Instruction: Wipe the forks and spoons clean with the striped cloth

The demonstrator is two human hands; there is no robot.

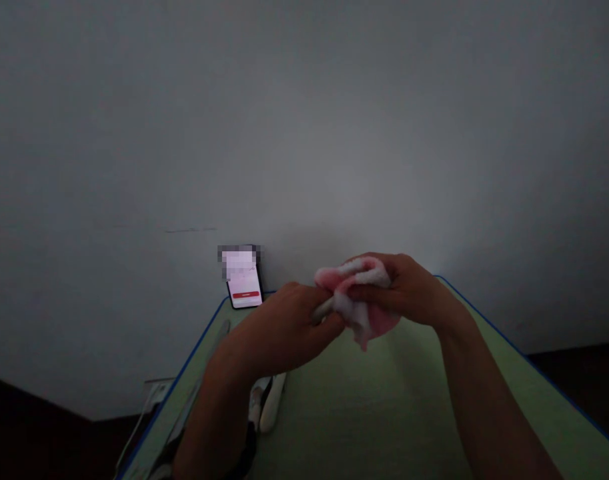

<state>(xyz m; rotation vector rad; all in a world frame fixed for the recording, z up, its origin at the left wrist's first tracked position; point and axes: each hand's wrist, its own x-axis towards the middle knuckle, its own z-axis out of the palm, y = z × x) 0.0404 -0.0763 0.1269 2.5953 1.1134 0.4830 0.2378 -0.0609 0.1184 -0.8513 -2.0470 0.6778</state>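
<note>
Above the table, my left hand is closed around a pale, rod-like handle, and only a short piece of it shows between the fingers and the cloth. My right hand grips a pink and white fluffy cloth, which is bunched around the far part of the held object. What lies inside the cloth is hidden, so the object's kind does not show. A corner of the cloth hangs below the right fingers.
A lit phone leans against the grey wall at the back of the green, blue-edged table. Left of centre lies a cream handle, partly behind my left arm. A long, flat metallic piece lies farther left. A cable hangs beside the table.
</note>
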